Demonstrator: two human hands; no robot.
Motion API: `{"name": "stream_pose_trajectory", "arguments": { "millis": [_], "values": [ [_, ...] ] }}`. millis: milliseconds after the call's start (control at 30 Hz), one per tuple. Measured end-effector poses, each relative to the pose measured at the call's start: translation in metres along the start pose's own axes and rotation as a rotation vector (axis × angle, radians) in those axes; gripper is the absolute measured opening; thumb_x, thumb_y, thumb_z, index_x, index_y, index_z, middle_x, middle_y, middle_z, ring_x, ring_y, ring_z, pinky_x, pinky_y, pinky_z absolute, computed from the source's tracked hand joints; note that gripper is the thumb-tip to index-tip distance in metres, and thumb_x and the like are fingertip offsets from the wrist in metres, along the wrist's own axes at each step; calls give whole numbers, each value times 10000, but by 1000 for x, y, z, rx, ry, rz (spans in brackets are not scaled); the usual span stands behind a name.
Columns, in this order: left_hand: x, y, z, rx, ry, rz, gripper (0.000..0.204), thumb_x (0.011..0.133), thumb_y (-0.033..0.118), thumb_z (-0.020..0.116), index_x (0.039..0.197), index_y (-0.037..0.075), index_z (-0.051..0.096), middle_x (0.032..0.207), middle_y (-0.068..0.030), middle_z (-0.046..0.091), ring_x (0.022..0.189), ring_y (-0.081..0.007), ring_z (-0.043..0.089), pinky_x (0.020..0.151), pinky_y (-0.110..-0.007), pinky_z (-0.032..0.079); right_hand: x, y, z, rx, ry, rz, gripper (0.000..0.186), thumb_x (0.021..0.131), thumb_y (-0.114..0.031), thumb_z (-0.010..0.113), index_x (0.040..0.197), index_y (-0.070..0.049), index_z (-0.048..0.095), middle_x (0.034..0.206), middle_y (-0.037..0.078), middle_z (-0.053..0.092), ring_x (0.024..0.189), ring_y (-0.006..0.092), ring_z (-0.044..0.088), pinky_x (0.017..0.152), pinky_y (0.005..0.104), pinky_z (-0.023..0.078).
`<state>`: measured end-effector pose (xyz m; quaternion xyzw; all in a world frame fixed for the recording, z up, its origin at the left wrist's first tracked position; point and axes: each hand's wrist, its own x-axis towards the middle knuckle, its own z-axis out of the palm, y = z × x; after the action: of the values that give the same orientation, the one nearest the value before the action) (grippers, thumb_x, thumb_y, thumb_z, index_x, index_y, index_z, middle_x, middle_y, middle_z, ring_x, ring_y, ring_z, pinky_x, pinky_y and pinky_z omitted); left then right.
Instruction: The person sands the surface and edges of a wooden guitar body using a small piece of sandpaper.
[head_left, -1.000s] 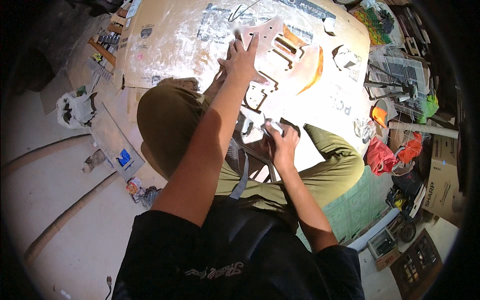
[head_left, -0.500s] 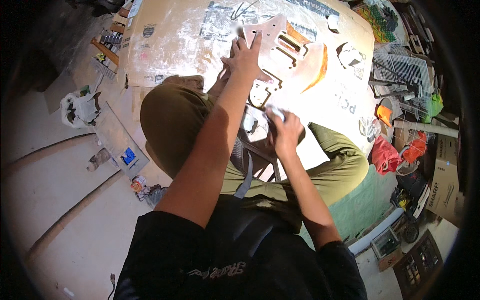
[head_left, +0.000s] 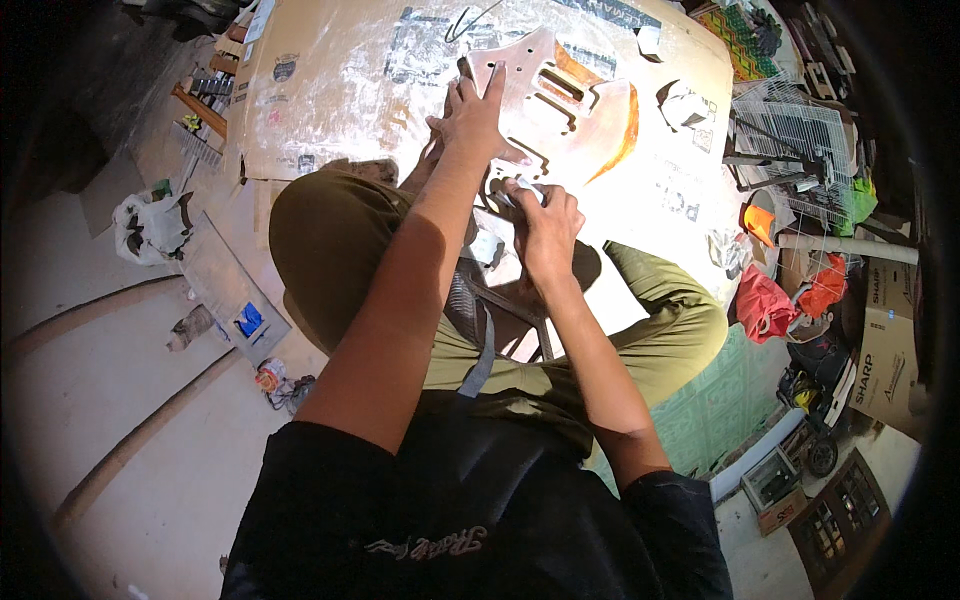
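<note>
A pinkish, pale wooden guitar body point(head_left: 610, 125) with cut-out cavities and orange-edged contours lies on dusty cardboard point(head_left: 320, 90). My left hand point(head_left: 470, 125) rests on its left part, fingers spread over the wood. My right hand point(head_left: 548, 225) grips a small pale block point(head_left: 525, 189), mostly hidden by my fingers, at the lower end of the body near the cavities. My crossed legs point(head_left: 675, 335) in olive trousers lie below, with a grey strap point(head_left: 480, 355) between them.
A white plastic bag point(head_left: 145, 225) and a board point(head_left: 230, 290) lie at left. Torn scraps point(head_left: 682, 105) sit on the cardboard. At right are wire racks point(head_left: 790, 140), red bags point(head_left: 765, 305), a pale pipe point(head_left: 840, 250) and cardboard boxes point(head_left: 880, 370). A bottle-like item point(head_left: 270, 372) sits lower left.
My right hand has moved up and left with the block, from below the body onto its lower end. My left hand stays spread on the wood.
</note>
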<state>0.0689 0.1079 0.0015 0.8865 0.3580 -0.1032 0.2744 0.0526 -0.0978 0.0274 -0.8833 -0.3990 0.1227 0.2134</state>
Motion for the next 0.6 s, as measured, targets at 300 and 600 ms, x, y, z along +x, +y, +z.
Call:
{"name": "stream_pose_trajectory", "arguments": {
  "millis": [300, 600],
  "values": [
    [-1, -5, -6, 32, -28, -14, 1540, 442, 549, 997, 1643, 311, 63, 1627, -296, 177, 1521, -481, 171, 1022, -822, 328, -38, 9, -6, 3, -51, -39, 515, 837, -42, 662, 1293, -281, 668, 1242, 145, 591, 1164, 356, 530, 975, 493, 392],
    [-1, -3, -10, 18, -43, -21, 1532, 459, 523, 1000, 1643, 308, 50, 1620, -286, 183, 1520, -482, 165, 1028, -834, 308, -79, 32, -5, 49, -39, -52, 553, 831, -37, 671, 1306, -318, 668, 1222, 127, 595, 1150, 348, 537, 962, 491, 389]
  ]
}}
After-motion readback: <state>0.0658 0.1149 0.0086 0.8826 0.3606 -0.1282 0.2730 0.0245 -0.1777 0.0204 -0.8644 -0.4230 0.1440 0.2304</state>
